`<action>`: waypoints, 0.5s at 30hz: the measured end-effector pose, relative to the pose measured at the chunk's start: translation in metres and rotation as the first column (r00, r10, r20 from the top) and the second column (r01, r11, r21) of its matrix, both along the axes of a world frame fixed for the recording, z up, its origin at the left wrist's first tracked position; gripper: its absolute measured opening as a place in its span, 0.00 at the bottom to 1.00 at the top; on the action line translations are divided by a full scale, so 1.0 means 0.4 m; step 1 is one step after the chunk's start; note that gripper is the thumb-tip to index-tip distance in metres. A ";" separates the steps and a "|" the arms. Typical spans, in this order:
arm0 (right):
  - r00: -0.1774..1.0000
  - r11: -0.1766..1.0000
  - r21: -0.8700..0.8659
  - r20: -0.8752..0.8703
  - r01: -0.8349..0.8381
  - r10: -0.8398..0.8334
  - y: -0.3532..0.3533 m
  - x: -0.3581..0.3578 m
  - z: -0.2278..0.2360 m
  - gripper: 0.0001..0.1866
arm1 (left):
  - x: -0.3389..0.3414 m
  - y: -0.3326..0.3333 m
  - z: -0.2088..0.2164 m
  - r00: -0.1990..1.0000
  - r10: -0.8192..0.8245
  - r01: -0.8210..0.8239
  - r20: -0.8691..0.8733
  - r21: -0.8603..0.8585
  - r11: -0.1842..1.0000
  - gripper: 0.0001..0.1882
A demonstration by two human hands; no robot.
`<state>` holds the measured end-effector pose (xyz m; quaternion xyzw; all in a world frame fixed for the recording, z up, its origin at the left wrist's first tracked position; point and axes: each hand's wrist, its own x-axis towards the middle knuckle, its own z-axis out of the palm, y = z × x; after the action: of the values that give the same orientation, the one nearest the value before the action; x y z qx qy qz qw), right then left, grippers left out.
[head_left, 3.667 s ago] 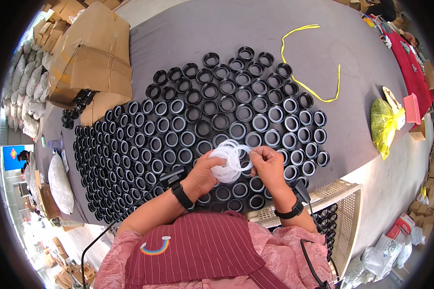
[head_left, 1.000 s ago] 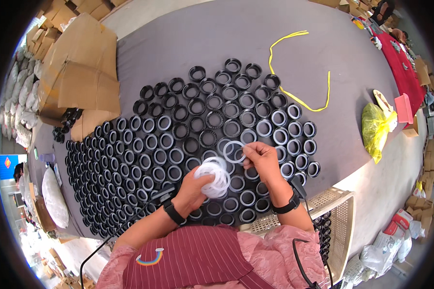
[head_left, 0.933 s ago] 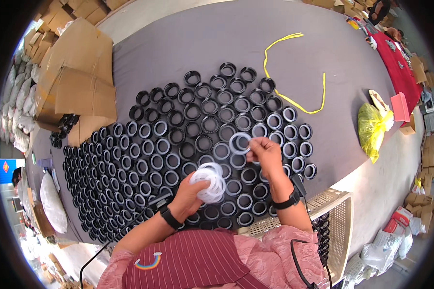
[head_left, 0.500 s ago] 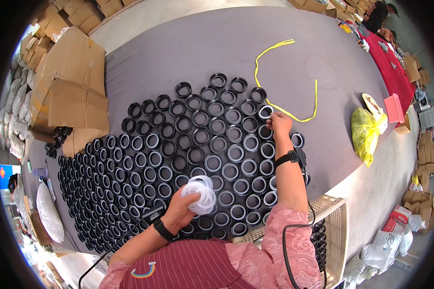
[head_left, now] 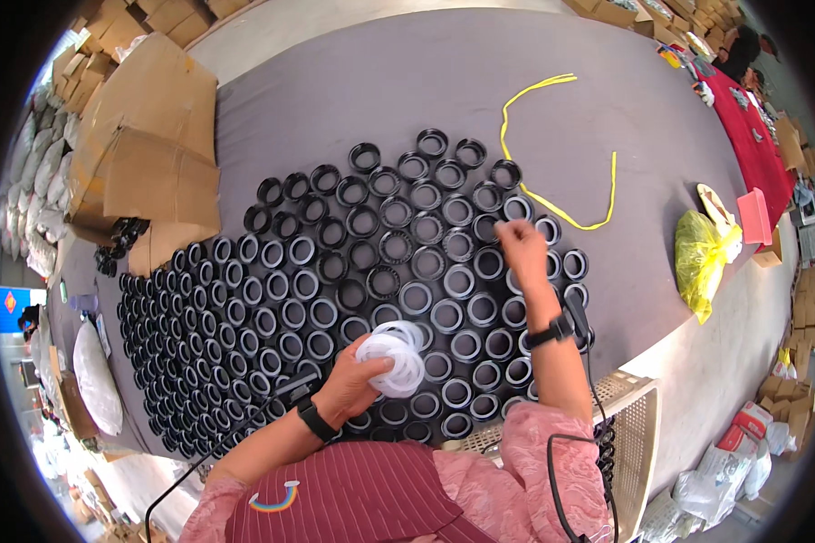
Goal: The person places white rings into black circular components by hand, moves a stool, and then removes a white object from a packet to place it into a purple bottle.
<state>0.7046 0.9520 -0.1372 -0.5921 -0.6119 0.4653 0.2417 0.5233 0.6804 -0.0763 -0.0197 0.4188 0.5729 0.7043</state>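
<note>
I read the left hand (head_left: 349, 378), grip closed on thin translucent rings (head_left: 398, 366) above the desk (head_left: 380, 81). Right hand (head_left: 522, 242): extended, fingertips blurred, over glossy black rings (head_left: 396, 260); I cannot tell its grip.

The person's left hand (head_left: 351, 380) grips a bunch of whitish rings (head_left: 391, 366), while the right hand (head_left: 523, 252), slightly blurred, is out over the black rings (head_left: 396, 261) crowding this grey table (head_left: 371, 81). A yellow strip (head_left: 563, 213) lies by their far edge; a yellow bag (head_left: 697, 267) sits rightward, a cardboard box (head_left: 149, 109) leftward.
</note>
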 end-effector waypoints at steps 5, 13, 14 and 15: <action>0.771 0.725 -0.355 -0.514 -0.590 0.376 -0.255 -0.035 0.157 0.13 | 0.004 0.009 -0.006 0.999 -0.041 0.039 0.020 0.081 0.996 0.24; 0.796 0.798 -0.361 -0.560 -0.483 0.229 -0.336 -0.046 0.131 0.08 | 0.013 0.014 0.012 0.999 0.045 -0.045 0.025 0.023 0.999 0.20; 0.798 0.806 -0.378 -0.575 -0.455 0.181 -0.340 -0.047 0.129 0.08 | 0.014 0.014 0.014 0.999 0.048 -0.048 0.026 0.024 0.999 0.20; 0.797 0.813 -0.395 -0.589 -0.428 0.133 -0.343 -0.049 0.125 0.08 | 0.015 0.016 0.016 0.998 0.066 -0.066 0.013 0.008 0.998 0.20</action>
<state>0.6849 0.8149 -0.0871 -0.3788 -0.4578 0.7877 0.1626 0.5291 0.6869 -0.0698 -0.0342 0.4109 0.5975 0.6877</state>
